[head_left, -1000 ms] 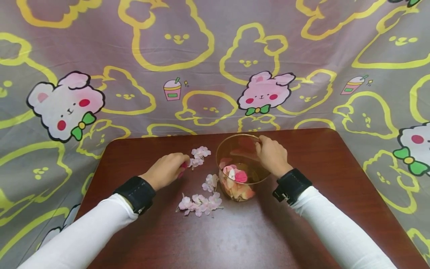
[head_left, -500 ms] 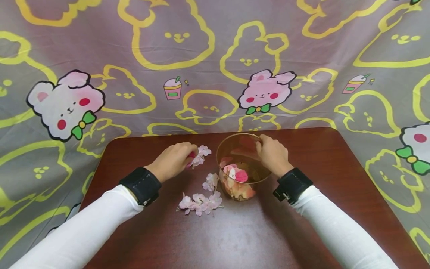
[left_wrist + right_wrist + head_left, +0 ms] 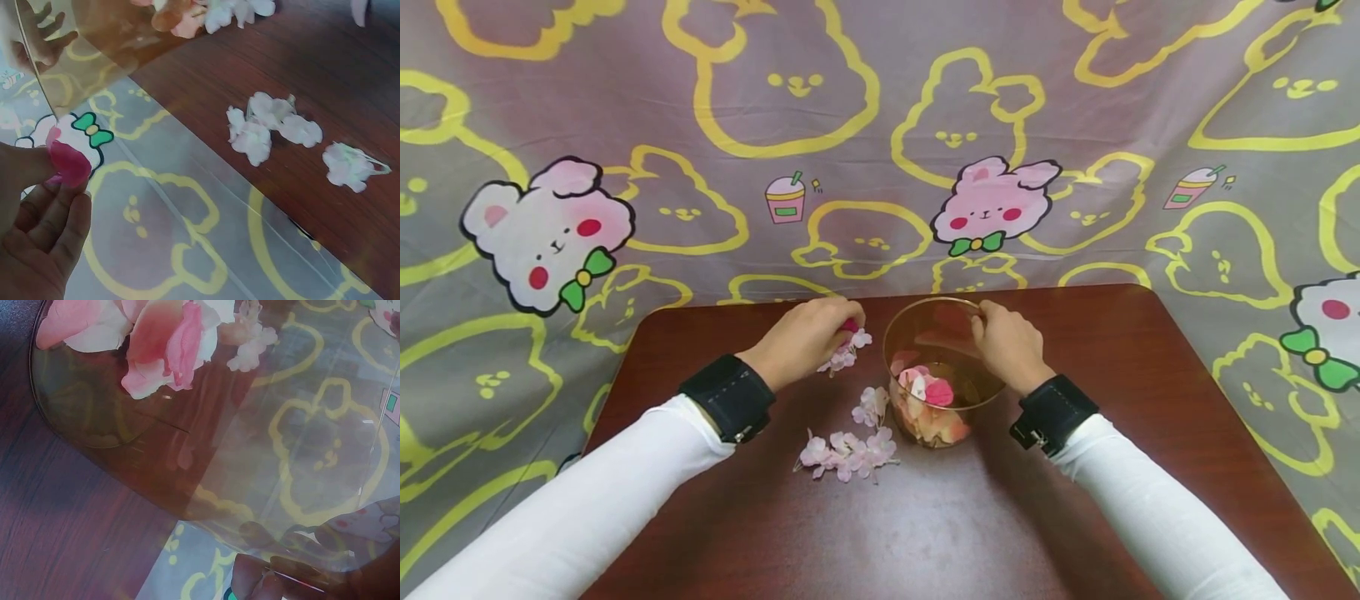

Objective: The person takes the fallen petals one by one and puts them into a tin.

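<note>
My left hand (image 3: 805,340) pinches a bright pink petal (image 3: 70,164) between thumb and fingers, just left of a see-through amber bowl (image 3: 906,329). My right hand (image 3: 1009,343) grips the bowl's rim on its far right side. Pink, white and peach petals (image 3: 165,350) lie in the bottom of the bowl, seen through its wall. Left of the bowl, pale pink blossoms lie on the table: a cluster (image 3: 847,454) in front, one sprig (image 3: 870,407) beside the bowl, and another (image 3: 841,358) partly hidden by my left hand.
All of this sits on a dark red-brown wooden table (image 3: 1120,350) with rounded back corners. Close behind its back edge hangs a grey curtain (image 3: 865,183) printed with yellow outlines and cartoon rabbits.
With the pink petal in its fingers, my left hand has moved right and up toward the bowl, passing above the back blossoms. My right hand and the bowl have stayed in place.
</note>
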The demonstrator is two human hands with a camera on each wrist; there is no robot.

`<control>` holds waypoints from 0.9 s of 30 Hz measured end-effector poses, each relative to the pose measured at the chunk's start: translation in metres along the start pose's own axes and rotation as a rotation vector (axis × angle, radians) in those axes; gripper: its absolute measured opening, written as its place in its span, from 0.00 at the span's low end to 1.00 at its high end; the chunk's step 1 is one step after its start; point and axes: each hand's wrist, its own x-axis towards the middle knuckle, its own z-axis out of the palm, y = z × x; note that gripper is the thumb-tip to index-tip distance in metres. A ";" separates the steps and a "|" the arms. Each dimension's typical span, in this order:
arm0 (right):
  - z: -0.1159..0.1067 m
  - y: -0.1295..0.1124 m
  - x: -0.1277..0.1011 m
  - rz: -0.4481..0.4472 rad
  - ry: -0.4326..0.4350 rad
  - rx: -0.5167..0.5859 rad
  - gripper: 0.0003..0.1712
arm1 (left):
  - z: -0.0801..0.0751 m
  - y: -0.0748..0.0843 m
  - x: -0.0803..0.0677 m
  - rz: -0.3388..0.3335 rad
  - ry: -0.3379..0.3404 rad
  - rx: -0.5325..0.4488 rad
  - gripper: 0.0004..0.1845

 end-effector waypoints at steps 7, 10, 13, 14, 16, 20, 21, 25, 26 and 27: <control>0.000 0.001 0.000 0.001 0.002 -0.011 0.12 | 0.002 0.016 0.008 0.038 0.003 -0.013 0.11; 0.000 0.001 0.000 0.004 0.000 -0.014 0.12 | 0.004 0.023 0.012 0.051 0.010 -0.013 0.10; 0.001 0.001 0.001 0.008 -0.003 -0.012 0.12 | 0.006 0.030 0.016 0.075 0.017 -0.007 0.10; 0.001 0.001 0.001 0.009 -0.005 -0.011 0.12 | 0.007 0.032 0.018 0.086 0.021 -0.004 0.10; 0.001 0.000 0.001 0.011 -0.010 -0.010 0.12 | 0.009 0.037 0.021 0.107 0.030 -0.001 0.09; 0.000 -0.001 0.001 0.010 -0.013 -0.007 0.12 | 0.014 0.044 0.026 0.137 0.033 -0.020 0.09; 0.000 -0.001 0.002 0.011 -0.012 -0.007 0.12 | 0.016 0.046 0.027 0.146 0.033 -0.027 0.09; 0.000 0.000 0.003 0.014 -0.010 -0.011 0.12 | 0.022 0.052 0.030 0.181 0.024 -0.041 0.09; 0.000 0.000 0.003 0.016 -0.011 -0.010 0.12 | 0.023 0.053 0.031 0.188 0.021 -0.042 0.09; 0.000 0.000 0.003 0.016 -0.013 -0.009 0.12 | 0.024 0.053 0.031 0.191 0.017 -0.040 0.08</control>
